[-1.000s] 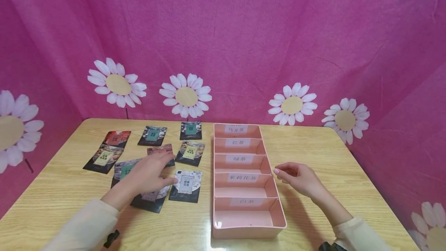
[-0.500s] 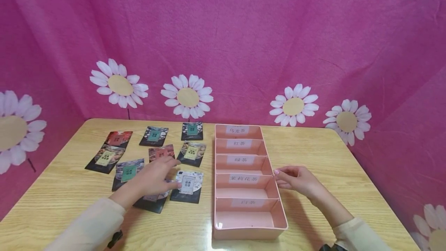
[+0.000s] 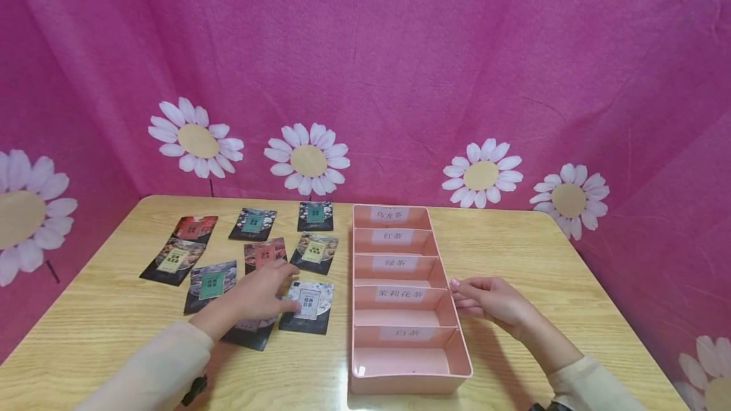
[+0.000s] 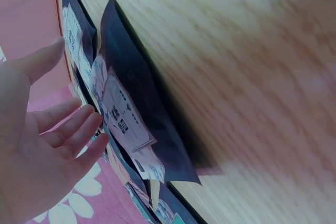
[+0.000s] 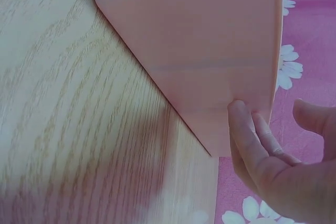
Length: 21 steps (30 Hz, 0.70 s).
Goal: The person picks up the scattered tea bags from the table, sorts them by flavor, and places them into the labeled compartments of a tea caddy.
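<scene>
In the head view my left hand (image 3: pixel 254 297) hovers with loosely spread fingers over several tea sachets on the table. Its thumb is close to a white-labelled sachet (image 3: pixel 314 323); whether they touch is unclear. Under the palm lies a partly hidden, pale-purple-labelled sachet (image 3: pixel 251 337), and a red one (image 3: pixel 264 251) sits just beyond the fingers. In the left wrist view the hand (image 4: pixel 58 135) holds nothing above a sachet (image 4: pixel 137 90). My right hand (image 3: pixel 493 300) rests its fingertips against the right side of a pink divided box (image 3: pixel 408 385), with its thumb by the rim.
Other sachets lie left and behind: green-labelled ones (image 3: pixel 253 224) (image 3: pixel 210 285), a yellow-labelled one (image 3: pixel 314 252), and a red one (image 3: pixel 194 228) overlapping a yellow one (image 3: pixel 171 262). The box's several compartments bear paper labels (image 3: pixel 400 294). A pink flowered curtain (image 3: pixel 365 81) hangs behind the table (image 3: pixel 514 233).
My left hand has shifted slightly right and towards me, uncovering more of the red and green sachets. My right hand has come against the box's side.
</scene>
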Available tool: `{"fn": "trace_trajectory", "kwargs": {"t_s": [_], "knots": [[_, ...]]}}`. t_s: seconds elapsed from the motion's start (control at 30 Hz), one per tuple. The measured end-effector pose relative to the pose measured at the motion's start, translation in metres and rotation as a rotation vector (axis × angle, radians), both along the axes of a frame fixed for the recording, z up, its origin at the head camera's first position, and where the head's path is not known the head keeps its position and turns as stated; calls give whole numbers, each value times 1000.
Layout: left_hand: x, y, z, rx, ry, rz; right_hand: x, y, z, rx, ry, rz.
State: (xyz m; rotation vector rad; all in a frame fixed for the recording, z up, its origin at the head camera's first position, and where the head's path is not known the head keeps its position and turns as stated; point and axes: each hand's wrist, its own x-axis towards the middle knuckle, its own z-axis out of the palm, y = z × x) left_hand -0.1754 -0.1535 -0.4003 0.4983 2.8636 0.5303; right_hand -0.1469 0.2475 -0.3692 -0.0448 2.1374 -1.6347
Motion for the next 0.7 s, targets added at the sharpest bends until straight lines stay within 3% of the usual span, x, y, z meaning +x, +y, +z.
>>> {"fn": "trace_trajectory", "kwargs": {"t_s": [0.3,0.7], "knots": [[-6,1,-2,35,-57,25,0,4,-2,-37,-26,14],[-11,5,-6,46,-68,54,-1,6,-4,-69,-33,26]]}}
